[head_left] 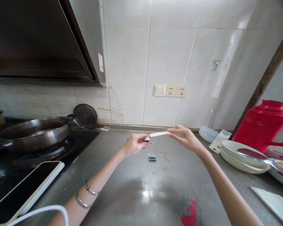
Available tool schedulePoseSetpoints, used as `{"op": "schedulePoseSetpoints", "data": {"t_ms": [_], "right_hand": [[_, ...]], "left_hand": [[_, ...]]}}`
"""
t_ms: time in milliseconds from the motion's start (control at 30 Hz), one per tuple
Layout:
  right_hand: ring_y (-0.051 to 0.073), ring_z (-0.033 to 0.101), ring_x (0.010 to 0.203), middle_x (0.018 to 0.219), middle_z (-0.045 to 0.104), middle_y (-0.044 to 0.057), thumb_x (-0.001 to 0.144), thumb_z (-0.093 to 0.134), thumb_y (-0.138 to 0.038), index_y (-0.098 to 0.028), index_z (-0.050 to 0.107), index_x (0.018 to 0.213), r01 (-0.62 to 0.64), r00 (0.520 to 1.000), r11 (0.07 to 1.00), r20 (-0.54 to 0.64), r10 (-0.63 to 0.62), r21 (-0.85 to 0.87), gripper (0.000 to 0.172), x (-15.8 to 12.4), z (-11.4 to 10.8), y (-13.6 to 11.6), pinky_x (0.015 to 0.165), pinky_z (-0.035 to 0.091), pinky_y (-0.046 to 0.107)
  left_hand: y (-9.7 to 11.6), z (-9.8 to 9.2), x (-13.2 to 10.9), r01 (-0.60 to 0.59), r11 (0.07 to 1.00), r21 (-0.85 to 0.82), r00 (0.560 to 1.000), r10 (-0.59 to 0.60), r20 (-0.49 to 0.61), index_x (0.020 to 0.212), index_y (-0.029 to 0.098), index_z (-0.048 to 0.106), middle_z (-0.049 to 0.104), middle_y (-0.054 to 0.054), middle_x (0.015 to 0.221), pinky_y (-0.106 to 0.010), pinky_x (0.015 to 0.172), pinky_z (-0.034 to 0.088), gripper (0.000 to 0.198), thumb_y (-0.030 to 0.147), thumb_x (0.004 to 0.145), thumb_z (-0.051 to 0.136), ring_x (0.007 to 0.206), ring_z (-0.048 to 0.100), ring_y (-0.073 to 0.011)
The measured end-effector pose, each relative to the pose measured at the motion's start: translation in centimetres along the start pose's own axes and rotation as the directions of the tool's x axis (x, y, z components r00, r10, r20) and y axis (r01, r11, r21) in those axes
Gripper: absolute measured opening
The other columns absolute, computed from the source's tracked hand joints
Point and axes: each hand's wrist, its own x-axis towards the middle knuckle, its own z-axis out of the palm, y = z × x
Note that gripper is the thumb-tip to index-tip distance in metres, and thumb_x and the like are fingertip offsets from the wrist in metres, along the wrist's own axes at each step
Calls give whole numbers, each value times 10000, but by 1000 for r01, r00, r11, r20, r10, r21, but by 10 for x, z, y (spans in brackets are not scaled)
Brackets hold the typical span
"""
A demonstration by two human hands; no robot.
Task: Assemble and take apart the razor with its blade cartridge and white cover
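My left hand (134, 145) is closed on a small silver-and-dark piece (147, 139), pinched at the fingertips; its exact kind is too small to make out. In my right hand (183, 135) is a slim white stick-shaped object (159, 134), held between thumb and fingers. The stick's left end points at the silver piece and comes very near it; whether they touch I cannot tell. Below both hands, a small clear-and-dark-green piece (152, 157) lies on the grey metal counter (132, 188). A tiny dark bit beneath my left fingers is partly hidden.
A steel pan (37, 133) sits on the black stove at left, with a phone (25, 191) and white cable (49, 207) in front. On the right stand a red thermos jug (261, 125), stacked dishes (240, 161) and a white box (219, 141). Wall sockets (175, 91) are behind.
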Motion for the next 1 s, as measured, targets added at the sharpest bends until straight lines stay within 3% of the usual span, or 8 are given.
{"op": "schedulePoseSetpoints", "data": {"t_ms": [167, 367, 533, 733, 900, 1000], "right_hand": [[192, 559, 798, 838, 613, 62, 805, 495, -481, -212, 680, 1007, 16, 998, 999, 60, -18, 45, 384, 0, -1, -4, 770, 430, 311], [195, 566, 821, 874, 623, 61, 803, 508, -463, -199, 677, 1008, -37, 999, 995, 10, 36, 88, 375, -1, -3, 3, 804, 416, 313], [199, 567, 817, 846, 623, 60, 806, 492, -480, -214, 675, 1014, -5, 998, 997, 63, 0, 82, 384, 0, 0, -2, 787, 427, 319], [208, 567, 803, 839, 622, 64, 799, 487, -501, -203, 686, 985, -37, 999, 999, 10, 37, 10, 404, -2, -7, 13, 770, 429, 325], [196, 573, 815, 859, 616, 62, 829, 469, -450, -199, 669, 993, -23, 999, 1000, -34, 23, 10, 360, -1, -13, 0, 752, 424, 291], [184, 565, 770, 820, 606, 61, 857, 429, -412, -192, 634, 995, -20, 996, 999, -92, 16, -47, 330, 1, -9, -2, 709, 420, 285]], "left_hand": [[0, -1, 0, -19, 1000, -14, 1000, 19, 3, 825, 109, 643, 659, -58, 799, -231, 686, 449, 156, 223, 722, 617, 733, 583, -124], [2, -3, 0, -21, 999, -45, 1000, 20, -3, 821, 90, 639, 662, -88, 831, -231, 681, 447, 176, 239, 728, 617, 745, 589, -131], [2, -1, 0, -22, 999, -41, 1000, 22, 2, 825, 102, 641, 663, -68, 808, -224, 655, 446, 167, 229, 718, 623, 711, 584, -120], [6, -1, -1, -11, 999, -32, 1000, 11, 4, 810, 105, 639, 664, -73, 812, -236, 676, 458, 152, 226, 719, 620, 733, 592, -129], [0, 0, 1, -17, 998, -67, 1000, 16, -20, 787, 108, 604, 654, -69, 808, -251, 705, 469, 168, 256, 714, 633, 762, 613, -144], [-8, 0, 2, 19, 994, -106, 997, -27, -76, 799, 116, 551, 642, -51, 786, -240, 622, 476, 221, 304, 717, 631, 667, 631, -139]]}}
